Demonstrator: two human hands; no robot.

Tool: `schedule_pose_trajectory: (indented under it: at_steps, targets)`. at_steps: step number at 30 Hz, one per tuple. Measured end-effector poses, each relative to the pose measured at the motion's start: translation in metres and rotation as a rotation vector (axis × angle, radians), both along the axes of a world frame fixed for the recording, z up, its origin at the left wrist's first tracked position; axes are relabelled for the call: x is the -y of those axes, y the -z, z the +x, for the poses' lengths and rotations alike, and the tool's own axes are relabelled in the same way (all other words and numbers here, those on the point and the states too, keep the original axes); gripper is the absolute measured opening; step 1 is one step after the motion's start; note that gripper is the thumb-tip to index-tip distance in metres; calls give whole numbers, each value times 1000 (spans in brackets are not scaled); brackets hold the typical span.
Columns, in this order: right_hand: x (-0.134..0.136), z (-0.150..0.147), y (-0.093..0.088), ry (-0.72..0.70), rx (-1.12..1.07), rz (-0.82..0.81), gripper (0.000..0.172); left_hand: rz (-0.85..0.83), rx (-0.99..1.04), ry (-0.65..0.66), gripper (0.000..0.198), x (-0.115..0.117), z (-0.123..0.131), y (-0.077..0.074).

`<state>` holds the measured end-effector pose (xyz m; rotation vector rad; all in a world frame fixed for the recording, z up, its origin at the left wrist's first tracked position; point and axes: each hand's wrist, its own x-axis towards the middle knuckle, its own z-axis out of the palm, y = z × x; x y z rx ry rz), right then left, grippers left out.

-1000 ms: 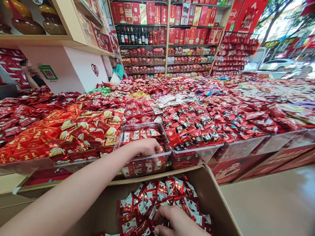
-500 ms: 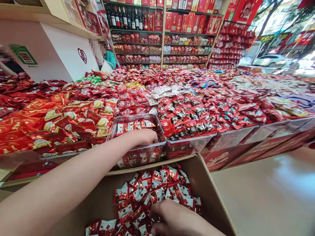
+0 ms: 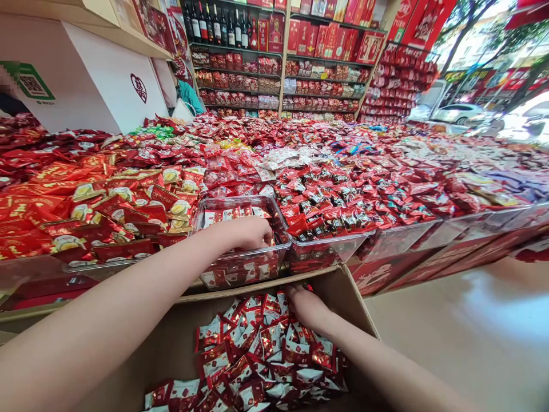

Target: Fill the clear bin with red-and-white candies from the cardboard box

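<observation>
My left hand [image 3: 245, 232] reaches into a clear plastic bin [image 3: 240, 268] on the display counter, fingers curled down among red-and-white candy packets [image 3: 227, 214]; what it grips is hidden. My right hand [image 3: 307, 308] is stretched to the far end of a cardboard box [image 3: 355, 303] below the counter, resting on a heap of the same red-and-white packets [image 3: 261, 355], fingers partly buried.
The long counter is covered with heaps of red wrapped sweets [image 3: 343, 189] in clear bins. Shelves of red gift boxes and bottles [image 3: 266, 51] stand behind. A white pillar [image 3: 94, 86] rises at left. Bare floor [image 3: 472, 337] lies to the right.
My right hand has moved from the near side of the box to its far end. The left hand stays in the clear bin. The view has tilted slightly down.
</observation>
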<state>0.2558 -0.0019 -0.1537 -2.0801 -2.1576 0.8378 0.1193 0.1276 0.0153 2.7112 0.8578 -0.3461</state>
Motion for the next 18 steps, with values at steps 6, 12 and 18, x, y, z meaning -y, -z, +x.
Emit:
schedule_pose_trajectory:
  at_steps: [6, 12, 18]
  targets:
    - [-4, -3, 10, 19, 40, 72, 17, 131, 554, -175, 23, 52, -41, -29]
    - [24, -12, -44, -26, -313, 203, 15, -145, 631, -421, 25, 128, -82, 16]
    - [42, -40, -79, 78, -1088, -102, 17, -733, 706, -713, 59, 159, -81, 69]
